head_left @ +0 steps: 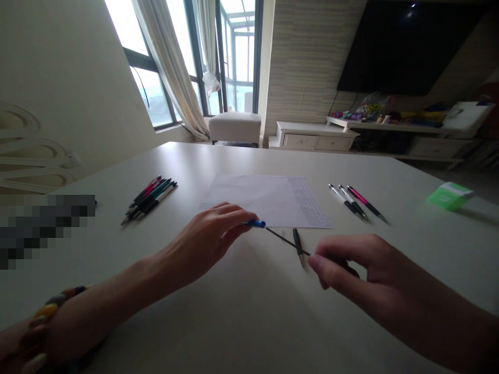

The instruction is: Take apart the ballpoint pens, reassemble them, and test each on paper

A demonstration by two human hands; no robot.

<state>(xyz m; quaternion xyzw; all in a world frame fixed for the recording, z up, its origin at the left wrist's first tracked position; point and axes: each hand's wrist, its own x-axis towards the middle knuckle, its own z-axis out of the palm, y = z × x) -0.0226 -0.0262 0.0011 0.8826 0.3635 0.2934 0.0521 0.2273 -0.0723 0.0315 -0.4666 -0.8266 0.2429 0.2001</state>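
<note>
My left hand (212, 234) pinches the blue end of a thin dark pen refill (273, 232) just above the table. My right hand (351, 265) is closed in a pinch round the refill's other end, near a dark pen barrel piece (298, 243) that lies on the table between the hands. A white sheet of paper (265, 200) with lines of writing along its right side lies just beyond both hands.
A bundle of several pens (150, 196) lies at the left of the white table (249, 322). Three pens (356, 201) lie at the right. A green box (450, 195) stands at the far right. A white stool (235, 127) and a low cabinet (315, 137) stand beyond the table.
</note>
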